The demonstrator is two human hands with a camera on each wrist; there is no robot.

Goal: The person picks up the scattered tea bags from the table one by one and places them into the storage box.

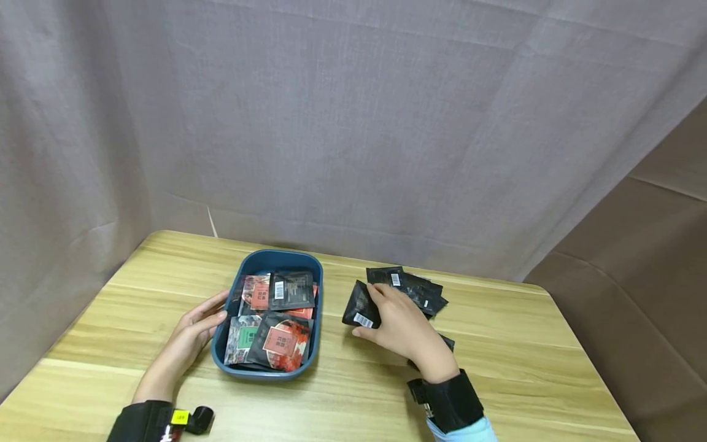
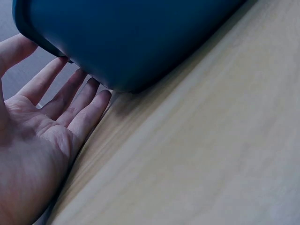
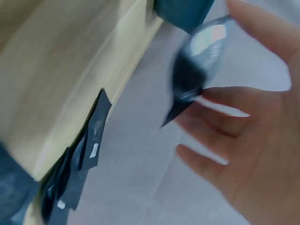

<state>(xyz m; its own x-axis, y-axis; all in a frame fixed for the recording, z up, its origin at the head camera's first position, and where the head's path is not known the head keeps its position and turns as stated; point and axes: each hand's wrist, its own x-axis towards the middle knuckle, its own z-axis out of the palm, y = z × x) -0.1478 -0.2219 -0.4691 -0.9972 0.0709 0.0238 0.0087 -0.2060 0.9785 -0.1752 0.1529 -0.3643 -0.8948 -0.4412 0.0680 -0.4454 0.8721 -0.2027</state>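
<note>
My right hand grips a black tea sachet by its edge, between thumb and fingers, over the table right of the bin. In the right wrist view the sachet looks bowed, with its white barcode label towards the thumb. My left hand is at the left side of a blue plastic bin. Its lightly bent fingers rest against the bin wall in the left wrist view. Inside the bin lie several flat sachets, some black, others patterned in red or green.
Just beyond my right hand, several black sachets overlap in a loose pile near the table's back edge. Another dark sachet is partly hidden under my right wrist. The wood-grain table ends at a grey cloth behind.
</note>
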